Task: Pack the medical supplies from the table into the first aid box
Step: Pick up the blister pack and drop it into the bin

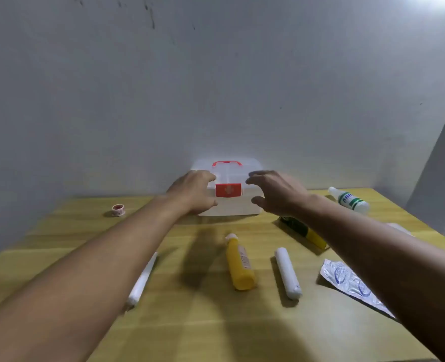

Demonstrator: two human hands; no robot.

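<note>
A closed white first aid box [235, 205] with a red handle and red latch stands at the back of the table against the wall. My left hand [194, 193] is at its left front corner, fingers spread and touching or nearly touching it. My right hand [275, 193] hovers open by its right front corner. On the table lie a yellow bottle [240, 262], a white bandage roll [288, 273], another white roll [143, 279] half under my left forearm, a foil packet [349, 280], a green and yellow tube [303, 232], a white bottle [349, 200] and a small tape roll [118, 210].
The yellow wooden table [211, 327] reaches to a grey wall behind the box. Its right edge runs close past the white bottle and the foil packet. A pale flat object [399, 228] peeks out behind my right forearm.
</note>
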